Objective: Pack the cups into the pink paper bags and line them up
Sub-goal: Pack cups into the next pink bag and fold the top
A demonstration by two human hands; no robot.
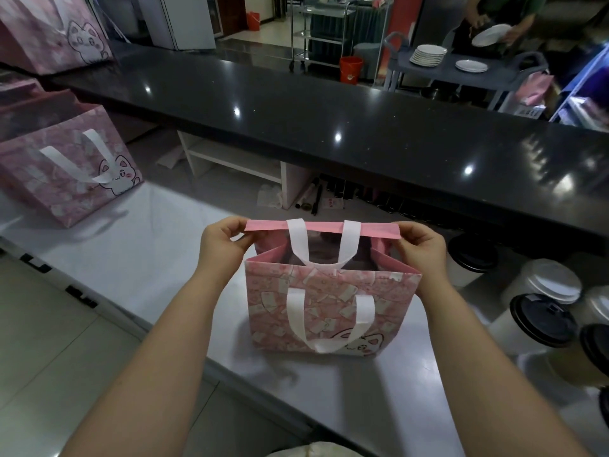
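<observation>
the pink paper bag (333,311) stands upright on the pale counter (138,252), directly in front of the person, mouth open and its near white handle hanging down the printed front. the left hand (224,247) pinches the far rim at its left corner and the right hand (420,249) pinches the same rim at its right corner, both closed on the paper and pulling the back wall away so the mouth spreads. whether anything is inside the bag cannot be told; the interior is dim. the step in hand looks like opening the bag to take a cup, and it goes best if the rim is drawn evenly at both corners, so the side folds pop out square and the base sits flat. just right of the bag stand the lidded cups (543,319), black and white lids, crowded at the counter's right end, so one is an easy reach for the right hand. left of the bag the counter lies bare up to another pink bag (66,173) well apart at the far left, which leaves room to line bags up. behind the bag the counter drops off below a dark raised ledge (329,110); the near edge runs close under the forearms.
</observation>
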